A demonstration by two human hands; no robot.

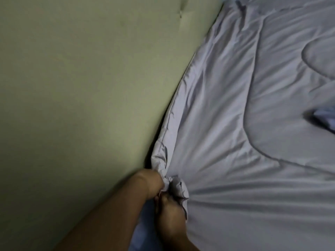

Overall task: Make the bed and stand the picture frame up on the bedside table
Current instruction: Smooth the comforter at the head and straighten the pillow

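Gripping bunched quilt (pixel 235 124) corner at lower centre with left hand (pixel 153 183) and right hand (pixel 171 218); could drag it crooked by pulling unevenly.

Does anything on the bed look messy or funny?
The quilt is bunched at its corner in the left hand and right hand, creases fanning out. Near the right edge, a dark patch peeks from a fold, too blurry to name.
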